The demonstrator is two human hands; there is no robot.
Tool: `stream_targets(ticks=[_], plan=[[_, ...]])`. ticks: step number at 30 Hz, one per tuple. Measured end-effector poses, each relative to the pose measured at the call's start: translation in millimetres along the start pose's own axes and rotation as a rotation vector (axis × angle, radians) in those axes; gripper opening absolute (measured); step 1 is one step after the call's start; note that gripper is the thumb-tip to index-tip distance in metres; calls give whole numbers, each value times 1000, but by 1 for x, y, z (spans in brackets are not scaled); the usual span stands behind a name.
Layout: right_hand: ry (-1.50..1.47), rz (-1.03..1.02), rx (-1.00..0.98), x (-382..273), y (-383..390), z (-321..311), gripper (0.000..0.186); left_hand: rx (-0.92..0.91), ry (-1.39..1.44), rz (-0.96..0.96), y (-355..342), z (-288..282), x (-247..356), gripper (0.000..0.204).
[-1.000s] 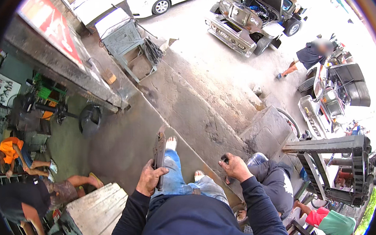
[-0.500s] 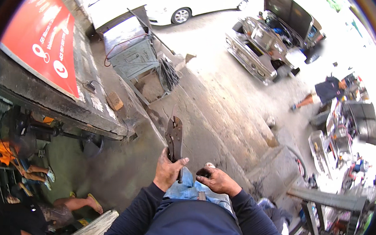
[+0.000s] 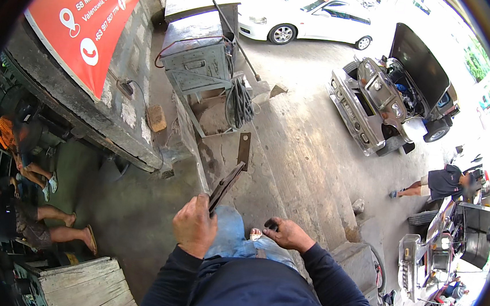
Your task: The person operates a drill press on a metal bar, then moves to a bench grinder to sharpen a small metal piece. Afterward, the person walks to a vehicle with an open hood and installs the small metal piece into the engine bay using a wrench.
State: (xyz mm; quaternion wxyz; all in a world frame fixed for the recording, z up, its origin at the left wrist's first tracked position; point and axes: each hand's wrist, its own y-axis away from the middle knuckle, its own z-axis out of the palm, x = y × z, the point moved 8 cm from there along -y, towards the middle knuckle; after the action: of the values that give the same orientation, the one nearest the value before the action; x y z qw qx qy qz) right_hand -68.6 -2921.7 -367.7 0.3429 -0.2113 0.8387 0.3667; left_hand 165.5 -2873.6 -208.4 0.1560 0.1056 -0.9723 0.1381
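My left hand (image 3: 194, 225) is closed round dark locking pliers (image 3: 225, 185), angled up and forward over the concrete steps. A flat metal plate with holes (image 3: 244, 152) stands out from the tip of the pliers' jaws, seemingly gripped there. My right hand (image 3: 284, 234) is at my waist, fingers curled around something small and dark that I cannot make out. My sandalled foot (image 3: 255, 234) shows just left of it.
Ahead are a grey metal cart (image 3: 194, 63) with coiled cable (image 3: 240, 106), a white car (image 3: 307, 22) and an open-bonnet jeep (image 3: 375, 106). A person (image 3: 444, 181) walks at right by another vehicle. People (image 3: 55, 227) are low at left, beside a wooden box (image 3: 85, 284).
My left hand has moved left and turned the pliers rightward at the top, showing the plate flat. My view has swung, so the cart and vehicles sit farther right; the walking person appears lower.
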Motion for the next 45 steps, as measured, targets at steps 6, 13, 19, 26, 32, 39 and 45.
stream_targets(ticks=[6, 13, 19, 26, 32, 39, 45], plan=[[20, 15, -41, 27, -2, 2, 54, -119, 38, -149, 5, 23, 4, 42], [-69, -112, -100, -11, -23, -10, 53, -294, 804, -511, -9, 67, -32, 66], [-357, -347, 25, -124, -102, -70, 43, 28, 705, -266, -105, 61, -64, 61], [-563, -340, 180, -209, -275, -116, 36, 269, 853, -310, -268, 69, -108, 34], [-392, -429, 504, -262, -415, -201, 34, 207, 998, -302, -431, 92, -163, 28], [-567, -365, 437, -274, -554, -252, 32, 96, 901, -340, -568, 142, -219, 39], [-950, -118, 81, -243, -608, -251, 35, 82, 778, -352, -613, 176, -232, 41]])
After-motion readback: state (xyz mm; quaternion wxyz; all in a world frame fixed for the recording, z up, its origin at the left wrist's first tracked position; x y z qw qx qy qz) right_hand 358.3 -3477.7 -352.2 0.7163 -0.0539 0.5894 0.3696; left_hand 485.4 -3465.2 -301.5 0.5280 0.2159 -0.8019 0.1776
